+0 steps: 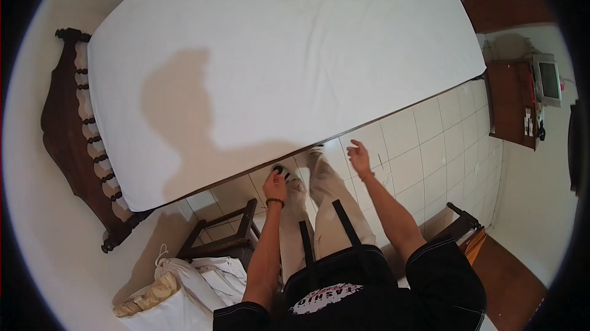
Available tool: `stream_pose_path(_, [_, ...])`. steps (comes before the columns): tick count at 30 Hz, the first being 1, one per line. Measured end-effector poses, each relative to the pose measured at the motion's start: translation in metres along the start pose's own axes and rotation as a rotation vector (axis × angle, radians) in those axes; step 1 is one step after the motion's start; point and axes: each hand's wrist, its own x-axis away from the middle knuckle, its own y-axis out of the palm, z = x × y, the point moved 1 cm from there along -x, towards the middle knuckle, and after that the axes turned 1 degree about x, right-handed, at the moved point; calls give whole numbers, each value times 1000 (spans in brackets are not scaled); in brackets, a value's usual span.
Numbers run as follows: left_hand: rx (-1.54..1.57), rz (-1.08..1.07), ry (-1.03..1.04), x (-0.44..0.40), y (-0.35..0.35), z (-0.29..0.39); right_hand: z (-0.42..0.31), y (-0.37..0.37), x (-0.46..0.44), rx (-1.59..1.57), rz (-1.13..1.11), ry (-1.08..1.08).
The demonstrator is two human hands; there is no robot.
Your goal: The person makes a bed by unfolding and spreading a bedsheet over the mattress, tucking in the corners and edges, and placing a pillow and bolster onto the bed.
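My left hand (275,187), with a dark bracelet at the wrist, hangs in front of my left leg with its fingers closed. A small dark round shape shows at its fingertips, and I cannot tell whether it is held or part of the shoe behind. My right hand (358,156) is held out over the tiled floor beside my right leg, fingers apart and slightly curled, holding nothing. Both hands are nearest to the long side of the bed (369,42), whose mattress is covered by a smooth white sheet with faint creases. Neither hand touches it.
A dark carved wooden headboard (61,122) stands at left. Beside me are a dark wooden chair (246,223) and white bags (190,276). A wooden cabinet (510,101) with a small television (549,79) is at right. Pale tiles (430,147) cover the floor.
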Motion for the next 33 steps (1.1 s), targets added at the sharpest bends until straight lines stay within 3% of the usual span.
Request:
stream_pose_path(3, [146,-60,-122,-8,42,24,-32,-43,-29,-368,90,352])
stream_pose_path(5, [617,-190,-397,-21,78,33,-41,-63,-52,-499,148,359])
stream_pose_path(6, [619,-185,-398,-29,90,43,-44,-71,-64,-507,163,376])
stream_pose_path(8, [877,-214,-684,-41,117,64,-46,-78,-91,-569,117,371])
stream_pose_path(9, [873,-213,-694,-42,131,66,-34,-84,-101,-635,81,374])
stream_pose_path(11, [1273,-208,-664,-55,153,73,-15,-85,-122,-820,-58,467])
stream_pose_path(13, [1421,-173,-627,-57,169,67,-21,-86,-124,-784,-87,525])
stream_pose_path(15, [1525,132,-650,-58,185,59,-31,-87,-123,-743,-66,477])
stream_pose_path(20, [1375,247,-568,-54,190,66,-23,-101,-122,-399,-137,449])
stream_pose_path(22, [778,192,-541,-52,185,56,-10,-100,-121,-68,-53,408])
stream_pose_path(23, [778,201,-544,-55,189,49,-14,-97,-123,-65,-62,409])
stream_pose_path(25, [-32,459,-106,-60,195,38,-33,-92,-123,140,66,383])
stream_pose_path(26, [-32,462,-111,-62,196,40,-46,-88,-125,157,123,444])
stream_pose_path(27, [-126,394,-264,-67,195,50,-38,-81,-130,161,119,445])
stream_pose_path(29, [-306,244,-569,-73,193,75,-22,-73,-138,571,123,314])
stream_pose_path(31, [-471,81,-853,-78,192,103,-11,-70,-137,591,121,266])
stream_pose_path(33, [-550,98,-827,-75,187,117,-25,-78,-127,607,121,216])
